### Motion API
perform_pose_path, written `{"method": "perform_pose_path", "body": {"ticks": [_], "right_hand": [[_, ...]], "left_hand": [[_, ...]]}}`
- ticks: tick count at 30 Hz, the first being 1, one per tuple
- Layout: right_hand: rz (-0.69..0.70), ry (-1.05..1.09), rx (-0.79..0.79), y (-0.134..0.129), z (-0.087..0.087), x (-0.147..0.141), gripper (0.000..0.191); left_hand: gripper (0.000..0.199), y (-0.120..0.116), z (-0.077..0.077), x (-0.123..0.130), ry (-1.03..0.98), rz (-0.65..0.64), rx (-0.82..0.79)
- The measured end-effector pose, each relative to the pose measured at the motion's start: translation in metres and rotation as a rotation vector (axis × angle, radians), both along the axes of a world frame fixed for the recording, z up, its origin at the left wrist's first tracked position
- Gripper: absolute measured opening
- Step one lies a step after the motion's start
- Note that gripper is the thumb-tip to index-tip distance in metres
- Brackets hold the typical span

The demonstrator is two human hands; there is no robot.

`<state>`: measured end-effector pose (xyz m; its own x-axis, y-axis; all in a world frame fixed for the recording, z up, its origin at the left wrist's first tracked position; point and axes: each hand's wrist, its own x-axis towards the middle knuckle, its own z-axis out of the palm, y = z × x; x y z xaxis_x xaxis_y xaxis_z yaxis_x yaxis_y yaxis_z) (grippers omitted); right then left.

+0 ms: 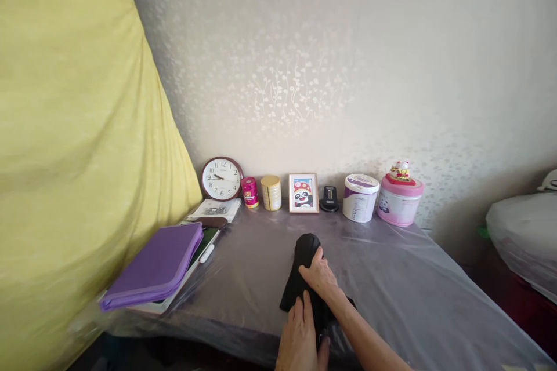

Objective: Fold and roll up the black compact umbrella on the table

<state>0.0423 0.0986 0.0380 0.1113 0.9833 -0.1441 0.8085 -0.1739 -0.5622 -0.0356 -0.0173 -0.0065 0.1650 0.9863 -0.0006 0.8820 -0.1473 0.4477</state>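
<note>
We cannot see all of the black cloth (pixel 291 284): the right hand (pixel 319 275) covers part of it, the right forearm (pixel 365 330) crosses more, and its lower end blurs into shadow. The bottom edge cuts into the left hand (pixel 296 339). We find most of the dark green board (pixel 209 238) hidden beneath the purple folder (pixel 156 261). The yellow can (pixel 271 194) bears print too small for us to read. The side edges crop the yellow curtain (pixel 78 127) and the plastic-wrapped bundle (pixel 524 226).

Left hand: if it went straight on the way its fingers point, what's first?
Already touching the black item, the left hand would likely meet the right hand, near its thumb, just ahead; exact depth is hard to judge.
</note>
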Motion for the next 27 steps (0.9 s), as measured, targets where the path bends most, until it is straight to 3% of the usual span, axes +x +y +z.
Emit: {"method": "perform_pose_path", "body": {"ticks": [4, 8, 10, 13, 14, 16, 18, 20, 27], "right_hand": [[-0.008, 0.208, 0.056, 0.007, 0.007, 0.007, 0.072], [-0.067, 0.537, 0.144, 0.015, 0.019, 0.015, 0.072], [-0.079, 0.735, 0.198, 0.016, 0.026, 0.016, 0.070], [-0.099, 0.975, 0.244, 0.011, 0.037, 0.015, 0.064], [-0.100, 1.040, 0.237, 0.008, 0.040, 0.014, 0.062], [-0.090, 1.144, 0.200, 0.004, 0.045, 0.012, 0.058], [-0.087, 1.199, 0.161, 0.002, 0.047, 0.011, 0.057], [-0.095, 1.211, 0.148, 0.001, 0.048, 0.011, 0.057], [-0.071, 1.103, 0.250, -0.005, 0.049, 0.005, 0.057]], "left_hand": [[0.075, 0.001, 0.008, -0.010, -0.237, 0.013, 0.066], [0.085, 0.002, 0.024, -0.015, -0.757, 0.161, 0.081], [0.083, 0.000, 0.033, -0.014, -1.137, 0.167, -0.126], [0.065, -0.005, 0.044, -0.011, -1.557, 0.054, -0.706], [0.062, -0.007, 0.045, -0.010, -1.647, -0.002, -0.819], [0.054, -0.008, 0.045, -0.007, -1.789, -0.112, -0.886], [0.042, -0.008, 0.044, -0.004, -1.857, -0.181, -0.865], [0.034, -0.007, 0.042, -0.001, -1.835, -0.163, -0.862], [0.026, 0.002, 0.043, 0.011, -1.310, 0.017, -0.570]]}}
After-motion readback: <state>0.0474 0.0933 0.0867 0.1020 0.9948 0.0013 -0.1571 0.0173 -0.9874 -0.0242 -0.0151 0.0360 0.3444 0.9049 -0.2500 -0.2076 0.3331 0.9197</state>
